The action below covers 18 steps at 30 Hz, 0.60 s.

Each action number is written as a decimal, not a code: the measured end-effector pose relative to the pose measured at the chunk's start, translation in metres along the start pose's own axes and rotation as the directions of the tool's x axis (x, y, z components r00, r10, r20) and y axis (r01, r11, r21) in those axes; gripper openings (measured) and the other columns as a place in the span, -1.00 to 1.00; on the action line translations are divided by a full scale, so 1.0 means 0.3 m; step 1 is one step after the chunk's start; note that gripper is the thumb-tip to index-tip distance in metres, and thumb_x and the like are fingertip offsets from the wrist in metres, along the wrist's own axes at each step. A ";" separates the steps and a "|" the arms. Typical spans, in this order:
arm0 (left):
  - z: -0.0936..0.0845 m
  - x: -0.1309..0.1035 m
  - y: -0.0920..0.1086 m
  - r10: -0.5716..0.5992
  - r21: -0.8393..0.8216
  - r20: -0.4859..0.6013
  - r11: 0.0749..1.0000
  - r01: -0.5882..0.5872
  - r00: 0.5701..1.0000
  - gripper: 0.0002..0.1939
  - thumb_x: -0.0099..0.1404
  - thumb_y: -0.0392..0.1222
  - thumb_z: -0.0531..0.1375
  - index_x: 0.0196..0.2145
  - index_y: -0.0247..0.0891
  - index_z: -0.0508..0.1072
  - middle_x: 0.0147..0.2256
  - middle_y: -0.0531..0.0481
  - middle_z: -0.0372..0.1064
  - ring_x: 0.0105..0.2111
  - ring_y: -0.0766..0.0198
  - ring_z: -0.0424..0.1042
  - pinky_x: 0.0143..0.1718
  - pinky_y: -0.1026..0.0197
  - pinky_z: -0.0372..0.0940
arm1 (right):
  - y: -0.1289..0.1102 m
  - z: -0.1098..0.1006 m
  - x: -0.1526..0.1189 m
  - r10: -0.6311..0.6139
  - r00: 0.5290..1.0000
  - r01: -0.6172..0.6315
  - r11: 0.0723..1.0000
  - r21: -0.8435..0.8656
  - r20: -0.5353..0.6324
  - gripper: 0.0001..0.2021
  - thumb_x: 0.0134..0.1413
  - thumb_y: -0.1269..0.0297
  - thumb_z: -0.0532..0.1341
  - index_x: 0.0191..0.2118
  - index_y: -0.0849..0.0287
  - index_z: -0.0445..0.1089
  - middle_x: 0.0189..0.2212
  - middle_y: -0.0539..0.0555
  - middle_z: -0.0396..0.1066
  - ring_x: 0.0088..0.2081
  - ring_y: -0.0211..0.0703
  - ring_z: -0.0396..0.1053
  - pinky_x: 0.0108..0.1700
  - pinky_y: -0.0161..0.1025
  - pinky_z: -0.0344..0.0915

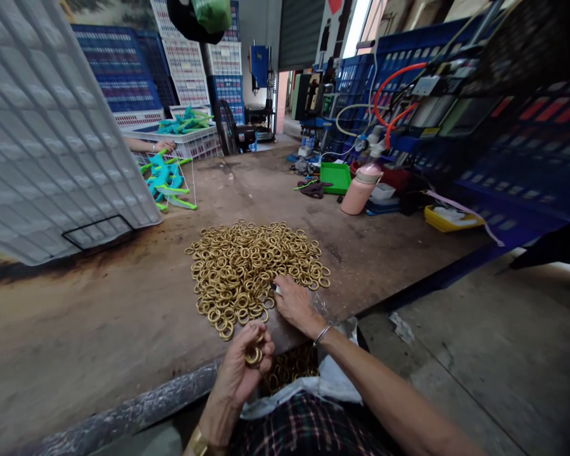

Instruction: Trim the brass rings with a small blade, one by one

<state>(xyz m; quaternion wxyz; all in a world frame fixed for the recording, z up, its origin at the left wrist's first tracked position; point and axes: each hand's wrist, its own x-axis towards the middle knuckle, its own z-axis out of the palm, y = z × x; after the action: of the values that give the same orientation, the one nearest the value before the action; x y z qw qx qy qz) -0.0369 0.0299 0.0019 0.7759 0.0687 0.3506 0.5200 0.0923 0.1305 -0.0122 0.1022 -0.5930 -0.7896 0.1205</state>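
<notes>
A wide pile of gold-coloured rings (251,253) lies on the brown table in front of me. My left hand (247,364), palm up near the table's front edge, is curled around a few of these rings (253,356). My right hand (294,303) reaches onto the near right side of the pile, its fingertips at the rings; what they pinch, if anything, is hidden. Something white shows at one finger. Below the edge, between my forearms, an open white sack (308,384) holds more rings (292,368).
A large pale plastic crate (66,126) stands at the left. Beyond it a co-worker's hand (166,145) is by turquoise and green toy bows (166,180). Toward the right are a pink bottle (358,190), a green tray (335,177) and a yellow tray (451,218).
</notes>
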 end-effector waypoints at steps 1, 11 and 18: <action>-0.001 0.004 0.001 -0.007 -0.011 -0.003 1.000 0.007 1.000 -0.76 -0.02 -0.17 0.31 -0.44 -0.31 0.35 -0.52 0.06 0.28 -0.58 0.44 0.28 -0.71 0.46 0.02 | 0.005 -0.001 0.001 -0.002 1.000 0.002 0.999 0.041 -0.011 -0.81 0.06 0.42 0.03 -0.18 0.15 0.26 -0.24 0.10 0.35 -0.26 -0.18 0.33 -0.28 -0.32 0.13; 0.012 0.042 -0.009 0.432 0.522 -0.043 0.779 -0.348 0.901 -0.77 0.11 -0.05 0.20 -0.33 -0.25 0.38 -0.62 0.15 0.23 -0.72 0.47 0.13 -0.74 0.42 0.02 | 0.015 -0.021 -0.060 -0.013 0.985 -0.130 0.593 0.795 0.170 -0.88 -0.06 0.33 0.04 -0.51 0.19 0.27 -0.63 -0.11 0.21 -0.58 -0.36 0.16 -0.51 -0.42 0.09; -0.003 0.060 0.001 0.525 0.781 0.229 0.404 -0.477 0.820 -0.82 0.15 -0.18 0.16 -0.29 -0.23 0.49 -0.50 0.02 0.36 -0.51 0.33 0.28 -0.47 0.33 0.18 | -0.024 -0.039 -0.105 -0.079 0.846 -0.503 0.205 0.840 0.527 -0.90 -0.14 0.25 0.09 -0.44 0.13 0.17 -0.70 -0.22 0.08 -0.78 -0.48 -0.18 -0.74 -0.44 -0.24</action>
<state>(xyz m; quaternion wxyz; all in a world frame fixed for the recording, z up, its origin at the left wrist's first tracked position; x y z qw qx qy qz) -0.0338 0.0451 -0.0072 0.4537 0.5030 0.5309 0.5092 0.0980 0.0991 0.0007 0.2353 -0.4603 -0.4485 0.7291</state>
